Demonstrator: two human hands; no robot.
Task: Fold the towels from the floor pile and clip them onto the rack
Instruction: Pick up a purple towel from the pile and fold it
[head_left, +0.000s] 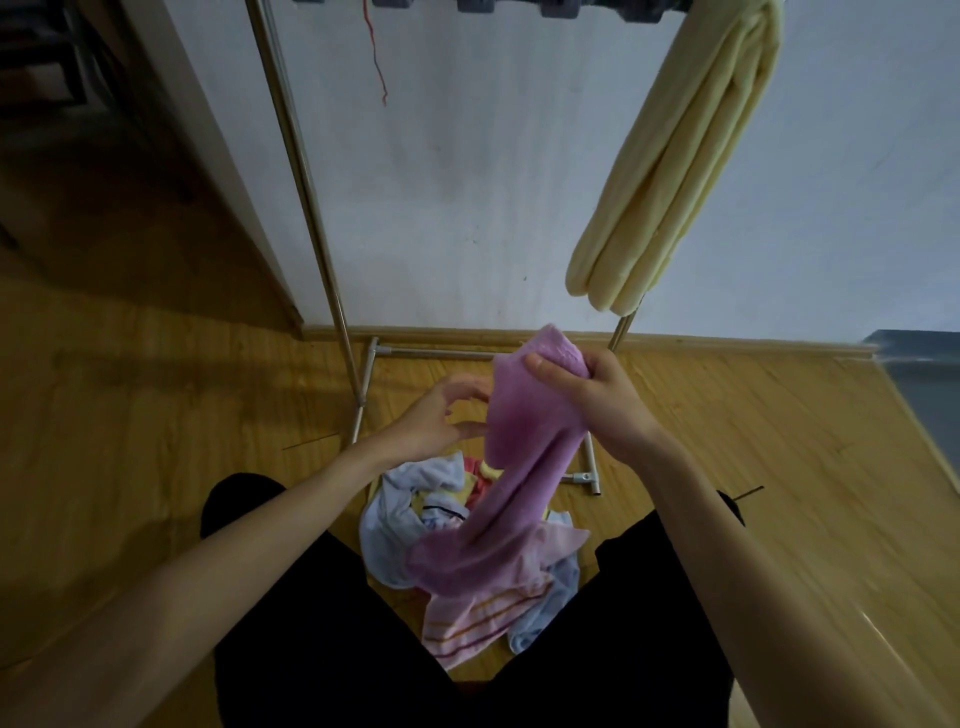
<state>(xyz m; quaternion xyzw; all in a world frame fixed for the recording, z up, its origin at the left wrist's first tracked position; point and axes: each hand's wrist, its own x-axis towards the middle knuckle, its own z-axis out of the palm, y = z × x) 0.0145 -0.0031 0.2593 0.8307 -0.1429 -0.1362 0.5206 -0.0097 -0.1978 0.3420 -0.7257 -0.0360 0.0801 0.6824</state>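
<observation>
R hand (589, 400) is gripping the top end of the purple towel (524, 457), w/ its tail trailing down onto the floor pile (415, 525). L hand (441, 415) is hovering just beside it, fingers loosely spread, holding nothing. Best bet: L is pinching the opposite corner, matching edges before halving, then clipping beside the yellow towel (675, 171) on the rack (306, 176).

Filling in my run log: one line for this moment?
phase: folding | right hand: grips purple towel | left hand: open beside it | yellow towel: on rack
</observation>
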